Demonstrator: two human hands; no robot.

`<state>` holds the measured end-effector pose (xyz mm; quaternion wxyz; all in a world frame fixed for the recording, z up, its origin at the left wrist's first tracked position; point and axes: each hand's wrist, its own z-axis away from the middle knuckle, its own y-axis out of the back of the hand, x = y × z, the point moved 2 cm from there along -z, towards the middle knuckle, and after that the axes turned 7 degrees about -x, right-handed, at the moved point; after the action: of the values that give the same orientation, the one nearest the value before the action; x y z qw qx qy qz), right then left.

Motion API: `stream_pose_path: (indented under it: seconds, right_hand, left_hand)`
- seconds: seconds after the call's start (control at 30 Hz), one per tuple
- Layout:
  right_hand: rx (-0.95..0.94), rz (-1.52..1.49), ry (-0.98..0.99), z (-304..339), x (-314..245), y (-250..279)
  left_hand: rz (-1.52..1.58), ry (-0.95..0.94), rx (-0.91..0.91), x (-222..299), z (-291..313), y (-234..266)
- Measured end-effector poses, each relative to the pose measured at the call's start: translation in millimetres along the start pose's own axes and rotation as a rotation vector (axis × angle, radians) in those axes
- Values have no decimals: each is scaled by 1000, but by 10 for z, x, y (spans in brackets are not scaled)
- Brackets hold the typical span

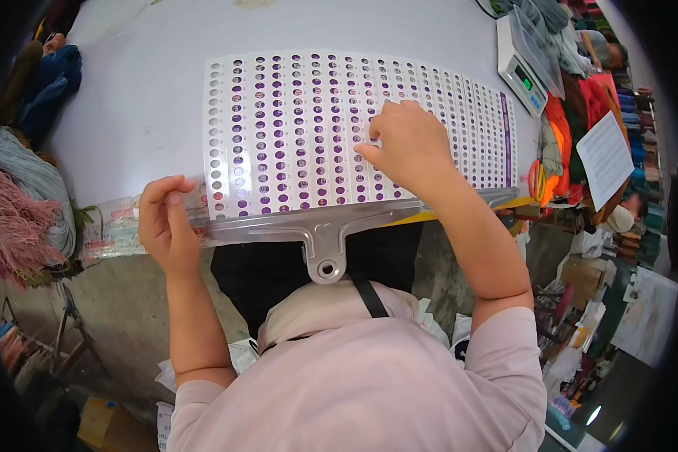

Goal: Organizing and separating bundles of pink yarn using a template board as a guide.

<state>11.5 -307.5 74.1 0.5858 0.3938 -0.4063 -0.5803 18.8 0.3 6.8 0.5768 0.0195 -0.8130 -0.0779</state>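
A white card sheet (305, 135) printed or punched with many rows of round purple and grey spots lies on the table in front of me. Along its near edge runs a grey translucent plastic hanger bar (279, 226) with a holed tab pointing at my body. My right hand (410, 147) is over the sheet, right of its middle; thumb and forefinger stand apart, and the other fingers curl out of sight. Beside the sheet's lower left corner is my left hand (169, 226), its fingers loosely bent and apart, with nothing visible in them.
The pale tabletop (143, 90) extends beyond the sheet. A digital scale (521, 71) with a clear tray stands at the far right. Yarn hanks (30, 196) are heaped at the left, and orange ones (561, 143) hang at the right near a white paper (606, 160). Clear tape covers the table's near edge.
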Motion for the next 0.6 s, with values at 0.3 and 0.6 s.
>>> stream_pose_path:
  seconds: [0.3, 0.6]
  right_hand:
    - [304, -22, 163, 26, -186, -10]
    - [170, 5, 266, -63, -275, -26]
  left_hand:
    - [32, -16, -9, 0, -7, 34]
    - [51, -35, -18, 16, -10, 26]
